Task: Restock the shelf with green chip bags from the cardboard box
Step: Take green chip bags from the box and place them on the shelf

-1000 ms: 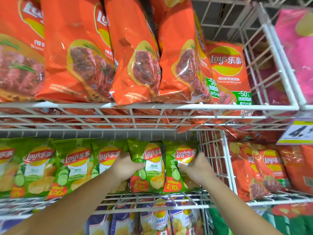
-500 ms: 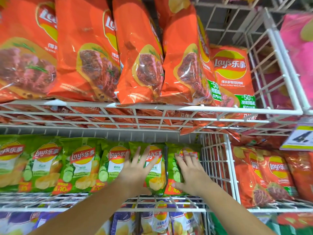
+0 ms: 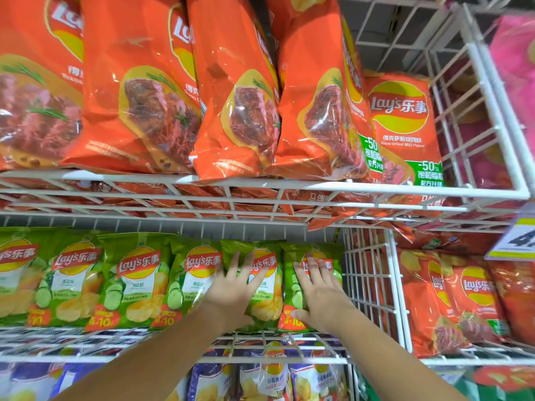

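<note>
The left hand (image 3: 231, 287) lies flat with its fingers spread on the front of an upright green chip bag (image 3: 262, 287), the second from the right end of the green row. The right hand (image 3: 317, 287) lies the same way, palm down and fingers fanned, on the last green bag (image 3: 295, 273) in that row, whose right edge is close against the white wire divider (image 3: 373, 285). Neither hand is closed around anything; both are spread open and pressing on the bag faces, thumbs out to the side.

The green bags stand side by side on the middle wire shelf (image 3: 86, 340), four more of them (image 3: 136, 279) reaching to the left, where the first is cut off by the picture's edge. Much of the two touched bags is covered by the hands, so their lower print is hard to read. The cardboard box is out of view.

Above, on the upper wire shelf (image 3: 260, 185), large orange chip bags (image 3: 150, 91) lean forward and overhang the green row. To the right of the divider sit smaller orange bags (image 3: 469, 299), with a yellow price tag (image 3: 518, 241) partly cut off above them. Below the green row, blue and yellow bags (image 3: 269, 380) show through the wire, partly hidden by the forearms. A pink bag (image 3: 518, 68) is at the top right edge.
</note>
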